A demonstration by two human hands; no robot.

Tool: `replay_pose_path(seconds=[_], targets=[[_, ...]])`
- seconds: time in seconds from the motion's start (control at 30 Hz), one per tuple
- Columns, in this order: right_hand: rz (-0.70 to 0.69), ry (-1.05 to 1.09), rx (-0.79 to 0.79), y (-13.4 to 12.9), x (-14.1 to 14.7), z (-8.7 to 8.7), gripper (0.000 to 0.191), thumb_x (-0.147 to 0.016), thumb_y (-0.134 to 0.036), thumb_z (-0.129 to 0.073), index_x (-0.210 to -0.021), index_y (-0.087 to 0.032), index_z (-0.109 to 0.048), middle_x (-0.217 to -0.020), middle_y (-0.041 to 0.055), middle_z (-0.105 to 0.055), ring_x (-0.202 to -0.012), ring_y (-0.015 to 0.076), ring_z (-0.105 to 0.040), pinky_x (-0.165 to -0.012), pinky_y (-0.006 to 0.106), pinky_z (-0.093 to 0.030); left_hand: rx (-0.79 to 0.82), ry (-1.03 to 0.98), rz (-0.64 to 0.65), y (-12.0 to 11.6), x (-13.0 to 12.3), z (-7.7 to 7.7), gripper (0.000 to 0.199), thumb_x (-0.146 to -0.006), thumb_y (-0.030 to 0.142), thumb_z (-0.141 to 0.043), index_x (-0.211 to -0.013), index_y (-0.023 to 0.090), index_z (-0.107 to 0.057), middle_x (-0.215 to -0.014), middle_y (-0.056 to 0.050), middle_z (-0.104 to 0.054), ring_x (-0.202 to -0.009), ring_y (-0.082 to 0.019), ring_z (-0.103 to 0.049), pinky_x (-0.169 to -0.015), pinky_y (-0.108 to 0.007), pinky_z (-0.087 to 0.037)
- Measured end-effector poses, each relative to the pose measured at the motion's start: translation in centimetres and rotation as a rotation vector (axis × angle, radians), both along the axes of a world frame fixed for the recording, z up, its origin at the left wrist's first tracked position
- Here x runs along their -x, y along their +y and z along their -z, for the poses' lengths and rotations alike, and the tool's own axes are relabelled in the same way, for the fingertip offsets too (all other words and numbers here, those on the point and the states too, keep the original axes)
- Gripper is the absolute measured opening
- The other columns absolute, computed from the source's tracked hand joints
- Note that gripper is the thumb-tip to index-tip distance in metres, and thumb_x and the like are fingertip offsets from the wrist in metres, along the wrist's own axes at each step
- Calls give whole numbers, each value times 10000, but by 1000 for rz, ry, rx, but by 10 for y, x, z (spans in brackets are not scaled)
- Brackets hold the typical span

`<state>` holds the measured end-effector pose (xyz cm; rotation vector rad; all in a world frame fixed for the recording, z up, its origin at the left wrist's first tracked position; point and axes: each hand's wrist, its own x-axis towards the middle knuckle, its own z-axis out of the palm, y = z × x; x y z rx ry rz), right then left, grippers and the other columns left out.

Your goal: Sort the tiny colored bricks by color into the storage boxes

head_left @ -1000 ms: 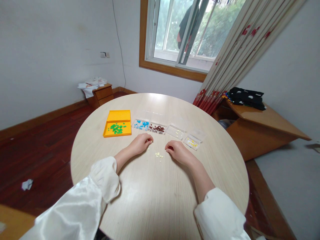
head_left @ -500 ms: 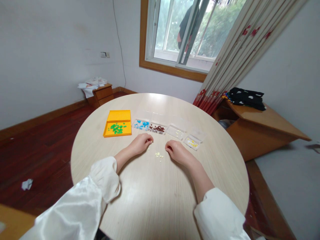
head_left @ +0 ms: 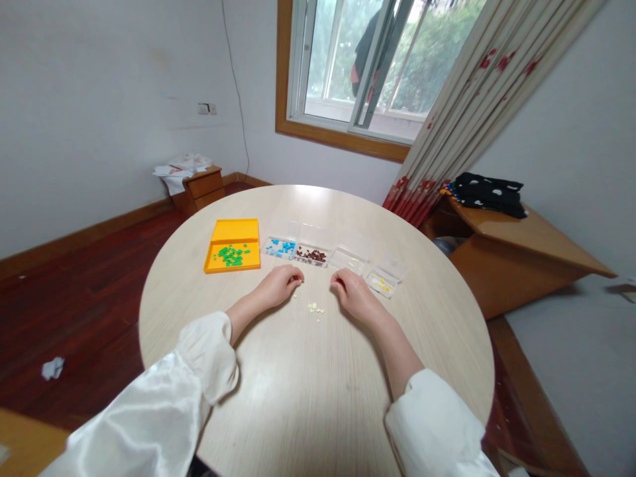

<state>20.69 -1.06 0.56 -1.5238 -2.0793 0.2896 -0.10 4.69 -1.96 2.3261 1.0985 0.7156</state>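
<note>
My left hand (head_left: 281, 286) rests over the table left of the middle, thumb and fingertips pinched, with what looks like a small pale yellow piece at their tips. Across from it, my right hand (head_left: 354, 293) is also closed in a pinch; whatever it holds, if anything, is hidden. Between and nearer than the hands lies a loose cluster of small pale yellow pieces (head_left: 314, 308). Just beyond the right hand stands a clear open box (head_left: 348, 259) with a few pale pieces inside. Beside that hand is another clear box holding yellow pieces (head_left: 382, 285).
An open orange case (head_left: 235, 230) with green pieces (head_left: 231, 256) lies at the table's left. Blue pieces (head_left: 282, 248) and dark brown pieces (head_left: 312, 255) fill clear boxes behind my hands. The round table (head_left: 308, 397) stands near a window and curtain (head_left: 462, 99).
My right hand has shifted slightly up and away from the pale yellow cluster, towards the clear box. My left hand stays almost in place.
</note>
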Motion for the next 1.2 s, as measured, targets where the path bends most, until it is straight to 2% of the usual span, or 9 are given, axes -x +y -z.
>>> replay_pose_path(seconds=[0.1, 0.2, 0.4, 0.57, 0.67, 0.83, 0.93, 1.03, 1.2], targets=[[167, 100, -266, 14, -11, 3, 144, -831, -128, -415, -762, -174, -533, -792, 67, -578, -761, 180, -521, -711, 295, -401, 6, 6, 1, -1, 0, -1, 122, -794, 97, -545, -830, 123, -659, -818, -65, -665, -752, -155, -580, -712, -255, -445], [302, 140, -415, 28, -24, 10, 134, -827, -152, -436, -765, -180, -551, -787, 74, -584, -778, 198, -532, -728, 322, -421, 9, 5, 5, -1, 0, -2, 125, -793, 94, -542, -828, 127, -658, -826, -65, -666, -761, -157, -584, -716, -256, -445], [336, 137, -482, 39, -40, 27, 265, -783, -81, -407, -900, -156, -634, -874, 111, -632, -849, 221, -580, -794, 375, -465, 9, 13, 4, 0, -1, -2, 137, -796, 94, -532, -835, 123, -661, -836, -71, -671, -775, -163, -589, -729, -263, -448], [344, 134, -481, 37, -40, 22, 350, -749, -51, -394, -971, -113, -658, -967, 156, -653, -925, 240, -596, -849, 405, -471, 0, 3, 6, 0, 0, 0, 131, -799, 102, -536, -838, 127, -658, -839, -68, -672, -776, -161, -590, -734, -265, -449], [293, 144, -382, 26, -29, 10, 312, -763, -70, -422, -929, -127, -680, -927, 136, -677, -886, 225, -616, -822, 379, -480, -10, -9, 4, 1, 0, 0, 127, -800, 103, -534, -832, 135, -654, -829, -62, -669, -771, -158, -589, -734, -265, -451], [0, 149, 122, -2, -4, -8, 209, -766, -135, -550, -900, -150, -709, -875, 90, -710, -766, 170, -630, -735, 304, -485, -27, -22, -10, 1, 0, -1, 118, -800, 105, -536, -827, 132, -648, -815, -58, -662, -777, -159, -585, -746, -273, -452], [-164, 97, 315, -12, 6, -14, 276, -671, -159, -689, -946, -155, -709, -859, 67, -698, -724, 150, -610, -685, 269, -473, -22, -28, -18, 0, 0, -1, 119, -805, 111, -533, -833, 131, -647, -807, -56, -658, -778, -161, -582, -750, -275, -452], [-237, 53, 358, -15, 11, -16, 360, -600, -167, -766, -955, -163, -710, -843, 49, -674, -704, 141, -584, -660, 259, -462, -16, -29, -14, 0, 0, -1, 119, -804, 113, -531, -829, 130, -647, -798, -54, -654, -773, -162, -581, -747, -273, -452], [-294, 55, 326, -13, 17, -13, 235, -662, -93, -704, -882, -172, -722, -805, 30, -641, -682, 125, -571, -666, 249, -455, -18, -33, -2, 0, -1, -1, 125, -805, 109, -525, -824, 136, -645, -789, -48, -649, -758, -156, -574, -742, -268, -449]])
